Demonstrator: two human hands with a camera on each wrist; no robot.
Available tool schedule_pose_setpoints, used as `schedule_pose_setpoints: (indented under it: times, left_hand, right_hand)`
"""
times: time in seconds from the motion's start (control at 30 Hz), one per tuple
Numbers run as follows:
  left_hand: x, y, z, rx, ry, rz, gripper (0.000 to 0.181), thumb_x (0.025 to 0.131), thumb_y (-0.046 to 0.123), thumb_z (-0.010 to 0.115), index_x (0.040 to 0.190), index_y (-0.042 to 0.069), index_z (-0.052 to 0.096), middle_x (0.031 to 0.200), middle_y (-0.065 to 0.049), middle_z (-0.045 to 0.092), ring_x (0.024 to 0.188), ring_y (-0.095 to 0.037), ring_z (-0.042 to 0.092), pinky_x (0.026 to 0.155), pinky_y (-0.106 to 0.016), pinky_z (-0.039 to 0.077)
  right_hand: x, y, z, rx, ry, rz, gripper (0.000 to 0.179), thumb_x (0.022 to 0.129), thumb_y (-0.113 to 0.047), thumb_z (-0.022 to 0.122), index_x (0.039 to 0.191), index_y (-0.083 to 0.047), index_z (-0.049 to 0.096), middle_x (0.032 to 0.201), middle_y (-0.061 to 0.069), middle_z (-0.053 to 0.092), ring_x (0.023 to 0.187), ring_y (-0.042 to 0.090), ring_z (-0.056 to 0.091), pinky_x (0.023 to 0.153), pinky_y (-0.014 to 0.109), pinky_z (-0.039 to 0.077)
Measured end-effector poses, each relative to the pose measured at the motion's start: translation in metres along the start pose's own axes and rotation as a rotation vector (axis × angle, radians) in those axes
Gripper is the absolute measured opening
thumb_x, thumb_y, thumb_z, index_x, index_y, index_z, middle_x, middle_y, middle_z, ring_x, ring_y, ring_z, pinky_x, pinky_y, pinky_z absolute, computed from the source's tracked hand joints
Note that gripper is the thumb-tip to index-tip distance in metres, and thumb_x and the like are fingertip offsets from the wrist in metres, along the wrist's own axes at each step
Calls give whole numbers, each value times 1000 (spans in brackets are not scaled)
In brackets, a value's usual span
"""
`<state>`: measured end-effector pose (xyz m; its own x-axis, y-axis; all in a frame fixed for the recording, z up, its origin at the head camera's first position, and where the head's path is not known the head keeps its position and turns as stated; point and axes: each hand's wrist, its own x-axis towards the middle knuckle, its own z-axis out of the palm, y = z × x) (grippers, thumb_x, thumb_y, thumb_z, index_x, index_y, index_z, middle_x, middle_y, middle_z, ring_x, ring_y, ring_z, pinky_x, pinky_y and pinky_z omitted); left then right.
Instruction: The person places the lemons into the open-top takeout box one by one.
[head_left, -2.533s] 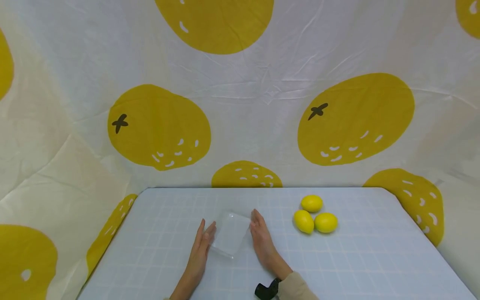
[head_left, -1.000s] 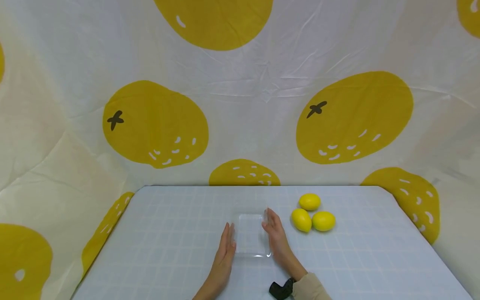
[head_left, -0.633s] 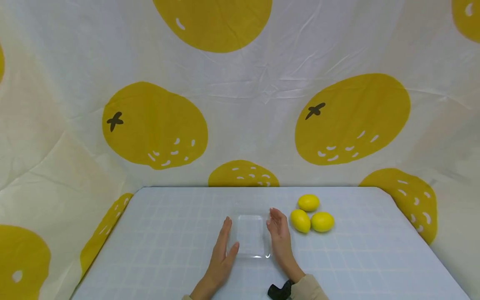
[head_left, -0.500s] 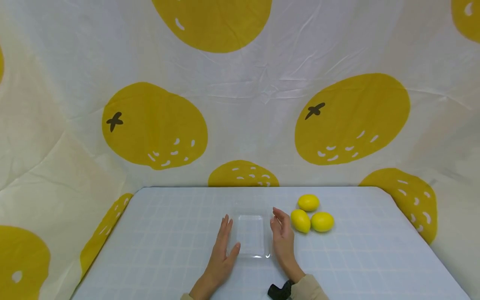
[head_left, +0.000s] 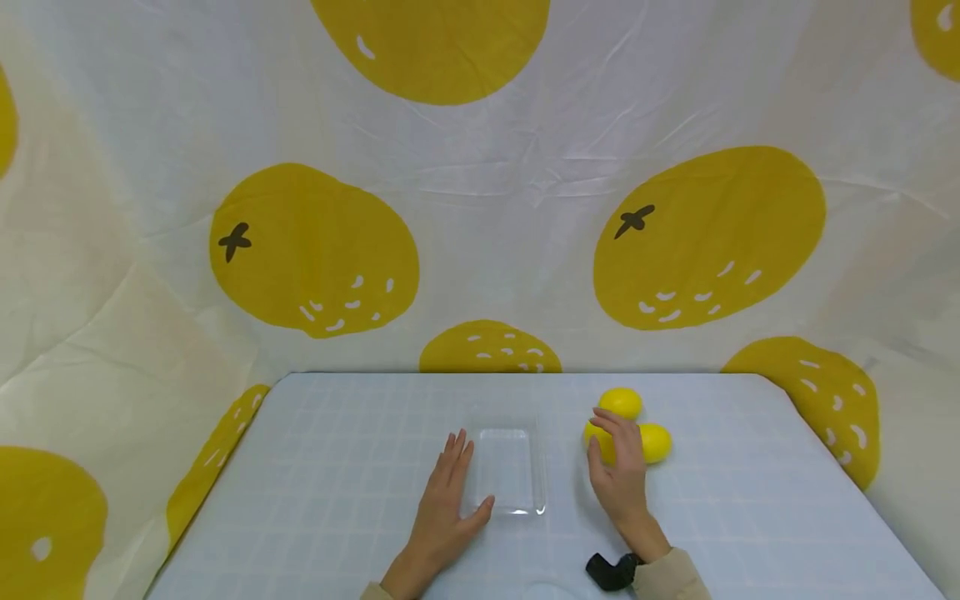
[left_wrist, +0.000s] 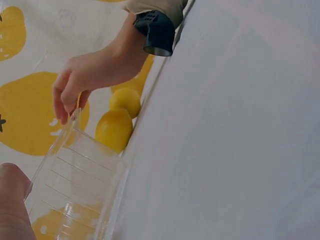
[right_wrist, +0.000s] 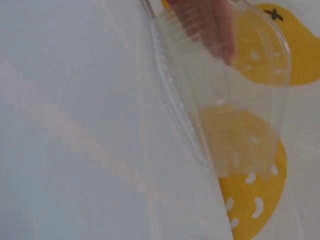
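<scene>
A clear plastic container (head_left: 504, 471) stands on the table between my hands, open side up. My left hand (head_left: 442, 512) lies along its left side, fingers straight and thumb spread near the front corner. In the left wrist view, the left thumb (left_wrist: 12, 200) is right at the container's rim. My right hand (head_left: 621, 487) reaches over the lemon group, fingers bent loosely and thumb apart. Its fingers overlap the near-left lemon (head_left: 603, 437) in the head view. Another lemon (head_left: 620, 402) lies behind, and a third lemon (head_left: 657, 443) sits to the right.
A pale checked cloth covers the table (head_left: 360, 450). Behind it hangs a white curtain (head_left: 510, 250) printed with big yellow fruit. A black wrist device (head_left: 611, 572) sits on the right wrist.
Both hands first straightened and shifted the container rightward. The right hand has since left its right side and moved right to the lemons. The left hand stays beside it, fingers more spread.
</scene>
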<state>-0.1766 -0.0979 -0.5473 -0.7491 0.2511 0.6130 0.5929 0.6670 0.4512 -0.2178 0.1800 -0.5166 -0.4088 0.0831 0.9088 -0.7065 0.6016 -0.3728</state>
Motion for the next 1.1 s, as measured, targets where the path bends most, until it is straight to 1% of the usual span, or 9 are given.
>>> schedule_pose_setpoints:
  times: [0.13,0.3,0.47,0.53,0.7,0.8,0.93,1.03,1.1]
  left_hand:
    - [-1,0,0,17,4,-8,85,85,35,71,155,8,32,161,-9,29,145,-35,29,119,-43,25]
    - [-2,1,-1,36,15,-10,86,84,36,71,155,7,32,161,-8,30,144,-36,32,121,-32,17]
    - [-1,2,-1,43,13,-8,87,84,36,71,155,7,32,161,-6,29,143,-37,32,121,-37,20]
    - [-1,2,-1,48,15,-4,87,84,37,71,155,7,32,161,-6,29,143,-38,33,120,-40,22]
    - [-1,2,-1,49,11,-3,88,83,38,71,155,7,31,161,-7,28,143,-38,32,119,-43,24]
    - [-1,2,-2,45,9,-5,89,83,38,71,155,6,30,162,-7,28,143,-39,32,118,-45,25]
    - [0,2,-2,46,11,2,89,83,38,71,155,5,30,162,-8,28,143,-39,32,120,-41,20]
    - [0,3,-2,50,7,3,89,83,38,71,155,5,30,162,-8,28,143,-39,31,122,-36,15]
    - [-1,4,-3,55,3,-2,89,84,39,71,155,4,30,162,-8,28,143,-38,31,122,-35,13]
  right_hand:
    - [-7,12,-12,-130,-90,7,25,82,-5,57,102,5,67,116,20,65,107,38,55,109,23,32]
    - [-17,15,-14,-188,-200,85,27,79,-1,60,104,6,67,122,23,62,113,40,54,113,18,26]
    - [-20,14,-12,-201,-262,120,34,78,2,63,111,6,66,127,25,59,118,41,51,115,17,21]
    - [-21,13,-12,-201,-279,121,36,78,2,63,114,5,66,130,25,58,120,41,51,115,18,22]
    - [-22,12,-13,-243,-323,120,45,77,1,69,122,1,66,134,24,57,119,40,54,108,35,39]
    - [-23,11,-13,-248,-359,146,50,78,0,73,127,-1,66,137,22,56,121,40,56,111,26,36]
    - [-25,11,-14,-197,-416,184,56,78,0,77,132,-1,62,142,22,52,124,41,54,111,7,15]
    - [-25,10,-13,-164,-459,210,58,79,-1,79,134,-4,61,144,20,51,126,39,54,109,6,16]
    - [-24,10,-12,-163,-483,226,58,80,-4,80,135,-8,62,144,16,52,126,35,54,111,10,23]
